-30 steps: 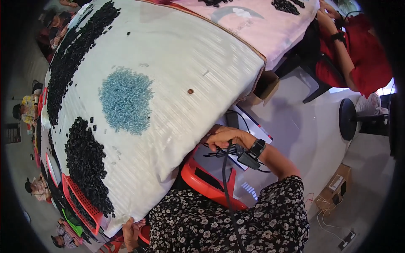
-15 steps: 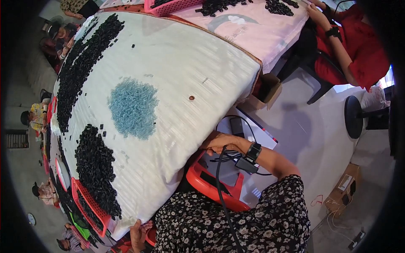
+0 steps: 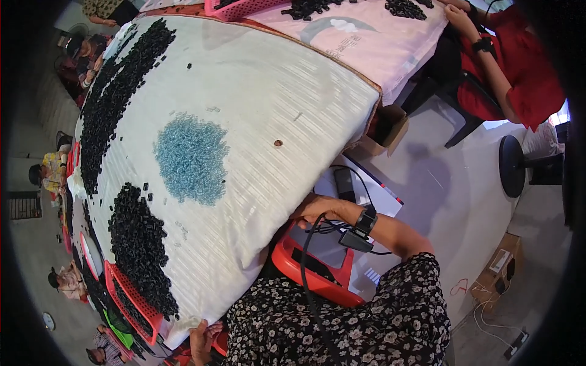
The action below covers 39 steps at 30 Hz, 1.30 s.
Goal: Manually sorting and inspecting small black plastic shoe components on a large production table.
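A white cloth [image 3: 262, 104] covers the table in front of me. My left hand [image 3: 203, 341] is closed on the cloth at the near left corner, thumb on top. At the right-hand edge, my right hand [image 3: 314, 208] is against the cloth with its fingers curled; the fingertips are partly hidden, so what they grip cannot be made out. A pale blue heap of small clear pieces [image 3: 191, 157] lies mid-table. Left of it spread a near heap of small black pieces [image 3: 137, 244] and a long far heap of black pieces [image 3: 122, 97].
A red plastic chair [image 3: 317, 277] is below my right forearm, with a black cable [image 3: 308, 268] hanging across it. A red basket [image 3: 131, 299] stands at the left edge. An open cardboard box [image 3: 387, 131] sits right of the table. A person in red [image 3: 519, 73] sits far right.
The view has shifted slightly, and the black cable has swung a little left. Both hands stay at the cloth's edges.
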Each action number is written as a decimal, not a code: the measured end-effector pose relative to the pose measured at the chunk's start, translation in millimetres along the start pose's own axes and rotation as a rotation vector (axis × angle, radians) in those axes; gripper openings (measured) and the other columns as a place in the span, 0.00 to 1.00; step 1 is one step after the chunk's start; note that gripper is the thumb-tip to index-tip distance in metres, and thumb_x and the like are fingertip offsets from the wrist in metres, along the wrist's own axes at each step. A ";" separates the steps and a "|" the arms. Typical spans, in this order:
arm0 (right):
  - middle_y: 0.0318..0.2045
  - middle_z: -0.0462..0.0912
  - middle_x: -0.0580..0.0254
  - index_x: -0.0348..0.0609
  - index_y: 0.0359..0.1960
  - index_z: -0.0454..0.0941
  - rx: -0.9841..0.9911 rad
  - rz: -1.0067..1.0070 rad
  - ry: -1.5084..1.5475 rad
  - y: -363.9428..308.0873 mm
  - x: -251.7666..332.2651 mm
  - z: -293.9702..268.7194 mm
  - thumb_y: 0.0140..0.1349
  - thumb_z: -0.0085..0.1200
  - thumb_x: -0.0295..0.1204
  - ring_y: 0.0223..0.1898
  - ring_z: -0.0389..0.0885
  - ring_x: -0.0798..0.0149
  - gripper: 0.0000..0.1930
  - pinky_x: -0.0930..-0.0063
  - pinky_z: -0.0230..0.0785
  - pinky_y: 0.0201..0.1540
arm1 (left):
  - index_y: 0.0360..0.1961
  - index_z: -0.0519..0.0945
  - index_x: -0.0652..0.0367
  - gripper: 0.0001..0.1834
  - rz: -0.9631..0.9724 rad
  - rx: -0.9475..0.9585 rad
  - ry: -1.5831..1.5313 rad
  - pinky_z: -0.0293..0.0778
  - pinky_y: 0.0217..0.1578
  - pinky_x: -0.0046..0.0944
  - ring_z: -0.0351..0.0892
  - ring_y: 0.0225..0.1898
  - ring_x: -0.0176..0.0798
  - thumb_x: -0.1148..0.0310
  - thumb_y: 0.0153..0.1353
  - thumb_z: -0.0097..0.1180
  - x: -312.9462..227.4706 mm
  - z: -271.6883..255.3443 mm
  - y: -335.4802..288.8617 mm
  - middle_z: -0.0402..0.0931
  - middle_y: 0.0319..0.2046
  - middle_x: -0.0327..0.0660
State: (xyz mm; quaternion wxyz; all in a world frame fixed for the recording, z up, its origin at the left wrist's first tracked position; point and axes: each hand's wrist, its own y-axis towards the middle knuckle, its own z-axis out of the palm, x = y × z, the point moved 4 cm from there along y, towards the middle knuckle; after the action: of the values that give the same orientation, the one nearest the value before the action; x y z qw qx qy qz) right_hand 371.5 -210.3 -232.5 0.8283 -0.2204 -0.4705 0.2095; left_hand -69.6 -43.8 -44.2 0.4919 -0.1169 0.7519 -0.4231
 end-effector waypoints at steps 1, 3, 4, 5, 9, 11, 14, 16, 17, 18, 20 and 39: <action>0.14 0.74 0.66 0.42 0.29 0.75 -0.006 0.000 0.008 1.0 -6.4 -4.6 0.59 0.53 0.41 0.10 0.60 0.80 0.14 0.84 0.46 0.10 | 0.40 0.72 0.80 0.21 -0.003 0.006 0.007 0.78 0.35 0.44 0.80 0.29 0.51 0.65 0.60 0.53 -0.9 0.6 1.6 0.78 0.30 0.61; 0.15 0.75 0.64 0.42 0.31 0.76 -0.056 0.072 0.039 -11.3 7.0 -2.3 0.59 0.52 0.40 0.08 0.61 0.79 0.13 0.83 0.47 0.08 | 0.40 0.72 0.80 0.20 -0.030 -0.001 -0.023 0.78 0.34 0.45 0.80 0.29 0.51 0.66 0.59 0.53 0.7 -1.5 0.5 0.78 0.30 0.61; 0.15 0.75 0.64 0.42 0.31 0.76 -0.057 0.073 0.044 -15.1 9.7 -3.6 0.59 0.52 0.40 0.08 0.61 0.79 0.13 0.83 0.47 0.08 | 0.40 0.72 0.80 0.20 -0.032 -0.001 -0.019 0.78 0.34 0.45 0.80 0.29 0.51 0.66 0.59 0.53 -0.8 -0.1 1.3 0.78 0.30 0.61; 0.12 0.73 0.63 0.37 0.27 0.76 -0.104 0.029 0.116 -19.5 11.8 -6.6 0.58 0.49 0.35 0.07 0.60 0.77 0.13 0.80 0.51 0.10 | 0.40 0.73 0.79 0.20 -0.024 -0.002 -0.021 0.78 0.34 0.45 0.80 0.28 0.51 0.67 0.59 0.54 -2.6 0.9 0.6 0.78 0.30 0.61; 0.12 0.73 0.60 0.29 0.22 0.75 -0.253 -0.124 0.262 -47.9 28.1 -20.9 0.57 0.45 0.30 0.05 0.59 0.73 0.14 0.76 0.54 0.09 | 0.40 0.74 0.77 0.20 -0.020 -0.004 0.015 0.79 0.34 0.44 0.81 0.29 0.49 0.64 0.60 0.54 -2.8 -0.5 4.0 0.79 0.29 0.57; 0.16 0.75 0.57 0.28 0.22 0.74 -0.233 -0.119 0.249 -53.1 33.4 -23.1 0.57 0.45 0.29 0.04 0.59 0.72 0.13 0.77 0.51 0.07 | 0.40 0.74 0.77 0.20 -0.020 -0.007 0.010 0.79 0.34 0.44 0.81 0.29 0.50 0.64 0.60 0.54 -3.7 -0.8 2.2 0.79 0.29 0.57; 0.19 0.76 0.55 0.31 0.32 0.74 -0.230 -0.048 0.202 -62.2 41.8 -18.4 0.59 0.43 0.32 0.05 0.60 0.72 0.14 0.78 0.52 0.07 | 0.40 0.74 0.77 0.20 -0.010 -0.017 0.010 0.79 0.34 0.44 0.81 0.29 0.50 0.64 0.61 0.54 -5.1 -0.8 -2.0 0.78 0.30 0.57; 0.19 0.76 0.56 0.35 0.40 0.73 -0.163 -0.033 0.180 -65.3 40.5 -11.6 0.61 0.40 0.36 0.06 0.62 0.73 0.16 0.79 0.52 0.07 | 0.40 0.74 0.77 0.20 0.004 -0.041 0.004 0.78 0.35 0.43 0.81 0.30 0.50 0.64 0.61 0.53 -6.0 -2.4 -5.7 0.78 0.31 0.58; 0.19 0.77 0.56 0.35 0.41 0.73 -0.130 -0.037 0.141 -63.5 38.0 -10.4 0.62 0.40 0.37 0.07 0.63 0.74 0.17 0.79 0.54 0.08 | 0.39 0.74 0.78 0.18 0.015 0.026 0.024 0.78 0.36 0.43 0.80 0.32 0.49 0.66 0.61 0.51 -8.0 1.8 -6.6 0.78 0.33 0.59; 0.20 0.78 0.56 0.34 0.39 0.74 -0.119 -0.061 0.107 -65.5 39.7 -7.6 0.62 0.42 0.38 0.08 0.64 0.73 0.18 0.80 0.56 0.09 | 0.38 0.74 0.78 0.17 0.025 0.093 0.043 0.77 0.38 0.42 0.80 0.34 0.49 0.68 0.62 0.50 -9.0 6.5 -8.1 0.77 0.35 0.61; 0.22 0.79 0.57 0.32 0.35 0.75 -0.129 -0.138 0.052 -67.0 40.5 -3.4 0.62 0.45 0.40 0.12 0.68 0.73 0.19 0.81 0.61 0.14 | 0.39 0.75 0.79 0.19 0.032 0.138 0.055 0.76 0.40 0.41 0.80 0.37 0.48 0.66 0.62 0.50 -13.1 11.2 -13.8 0.77 0.37 0.60; 0.25 0.75 0.54 0.38 0.34 0.73 -0.006 -1.007 -1.259 -89.5 155.0 187.8 0.52 0.58 0.27 0.26 0.75 0.53 0.10 0.65 0.66 0.28 | 0.55 0.69 0.66 0.20 0.477 0.140 -0.159 0.71 0.46 0.32 0.76 0.45 0.37 0.68 0.64 0.49 -45.2 26.3 -18.8 0.76 0.44 0.45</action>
State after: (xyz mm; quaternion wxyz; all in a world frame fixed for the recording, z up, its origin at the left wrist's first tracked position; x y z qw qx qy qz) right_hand 293.0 -165.8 10.7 0.4020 0.1753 -0.8925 -0.1056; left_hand -30.0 -42.2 -5.2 0.6421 0.0650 0.6861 -0.3357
